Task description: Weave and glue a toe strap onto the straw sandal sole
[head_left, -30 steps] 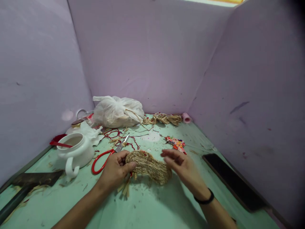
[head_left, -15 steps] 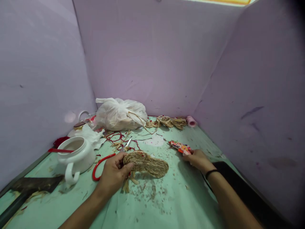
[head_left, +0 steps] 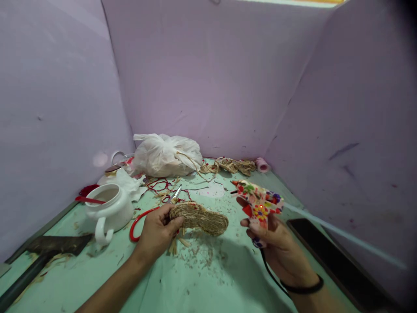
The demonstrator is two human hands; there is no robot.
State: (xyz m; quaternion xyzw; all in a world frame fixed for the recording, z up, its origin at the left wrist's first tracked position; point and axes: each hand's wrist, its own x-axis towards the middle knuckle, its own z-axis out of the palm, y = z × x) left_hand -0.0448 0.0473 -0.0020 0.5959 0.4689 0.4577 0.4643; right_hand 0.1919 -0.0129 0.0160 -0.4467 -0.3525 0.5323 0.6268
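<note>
My left hand [head_left: 158,228] pinches the left end of a sole-shaped piece of coiled jute rope [head_left: 203,219], held above the table. In my right hand [head_left: 276,239] is a glue gun [head_left: 257,201] covered in a colourful floral pattern, its orange nozzle pointing left toward the rope piece but apart from it. A small light glows on the gun's side. A long translucent glue stick [head_left: 345,234] sticks out of its back, and a black cord hangs from the handle. Red-handled scissors [head_left: 140,221] lie behind my left hand, partly hidden by it.
A white pot [head_left: 112,213] with a red stick stands at left, near a dark hatchet-like tool [head_left: 58,244]. Behind are a white plastic bag [head_left: 167,156], jute pieces [head_left: 234,166] and a pink spool [head_left: 262,165]. A black phone-like slab [head_left: 325,250] lies at right. Fibre scraps litter the table.
My right hand has raised the glue gun off the table and turned it upright, bringing its whole body and glue stick into view. The rope piece has stayed in my left hand, slightly tilted.
</note>
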